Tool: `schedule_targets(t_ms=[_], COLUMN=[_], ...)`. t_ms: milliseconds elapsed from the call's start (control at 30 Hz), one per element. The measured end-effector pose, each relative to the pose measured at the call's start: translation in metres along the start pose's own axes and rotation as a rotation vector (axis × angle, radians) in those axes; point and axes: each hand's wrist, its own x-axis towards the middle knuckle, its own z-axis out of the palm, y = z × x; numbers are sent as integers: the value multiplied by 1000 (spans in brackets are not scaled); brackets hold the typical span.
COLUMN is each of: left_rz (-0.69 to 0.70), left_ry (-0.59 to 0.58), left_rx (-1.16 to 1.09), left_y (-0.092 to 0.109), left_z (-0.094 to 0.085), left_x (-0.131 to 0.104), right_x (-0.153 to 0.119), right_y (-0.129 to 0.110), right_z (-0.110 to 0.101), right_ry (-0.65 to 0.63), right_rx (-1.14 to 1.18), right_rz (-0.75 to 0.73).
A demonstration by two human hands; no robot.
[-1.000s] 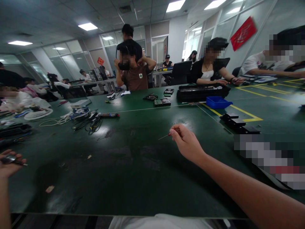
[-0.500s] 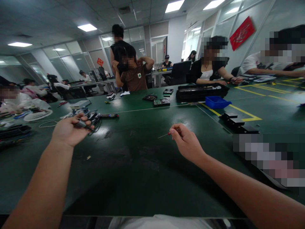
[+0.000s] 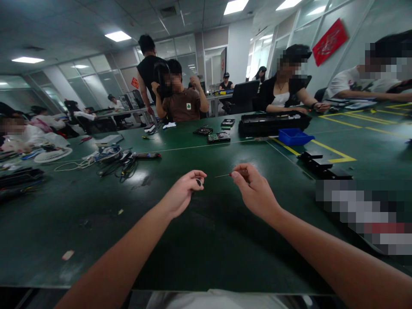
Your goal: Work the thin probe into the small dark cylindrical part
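Note:
Above the middle of the green table (image 3: 180, 257), my left hand (image 3: 183, 194) is closed around a small cylindrical object (image 3: 199, 183). Only its dark end with a light rim shows; the fingers hide the rest. Just to the right, my right hand (image 3: 256, 189) pinches a small screwdriver (image 3: 222, 176). Its thin metal shaft points left toward my left hand, with a gap between them. A bit of red handle shows at the fingertips, and the rest is inside the grip.
A heap of cables (image 3: 124, 165) lies left beside a dark pen-like tool (image 3: 148, 156). Hard drives (image 3: 219, 137), a long black casing (image 3: 273, 124), a blue tray (image 3: 294, 137) and black brackets (image 3: 325, 167) stand farther off. People sit across the table; a blurred-out item (image 3: 370, 214) lies right.
My left hand has moved right from above the cables to near the screwdriver, carrying the small cylindrical object. My right hand has barely moved. The standing person behind has shifted left.

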Motion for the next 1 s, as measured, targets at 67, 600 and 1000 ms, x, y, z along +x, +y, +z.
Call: schedule_targets(t_ms=[67,600,1000], left_rz=[48,276,275], left_ry=[-60,-23,12], left_rx=[266,717,712], left_y=[-15,-45,-40], left_z=[6,-9,-12], left_x=[1,6,5], right_x=[0,-7,-5], right_y=[0,-7,-11], right_z=[0,-2,-4], right_ry=[16,-95,-79], right_rx=[19,18,-88], right_rz=[1,-126,-122])
